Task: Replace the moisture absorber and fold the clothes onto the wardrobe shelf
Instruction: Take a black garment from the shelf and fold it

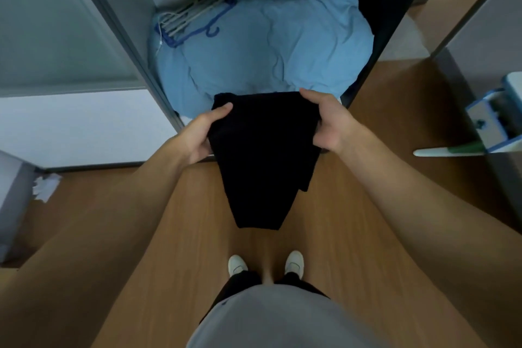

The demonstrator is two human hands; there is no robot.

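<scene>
Wooden floor [367, 206] runs up to the open wardrobe [118, 37], blue bedding [268, 45] piled inside. Left hand [202, 135] and right hand [327, 121] pinch the black garment's [262, 155] top corners, near the wardrobe front. Keeping both edges level should make the fold tidy.

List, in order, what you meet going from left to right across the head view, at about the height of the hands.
crumpled white paper on the floor → left hand → black garment, gripped by both hands → right hand → blue-and-white box
</scene>
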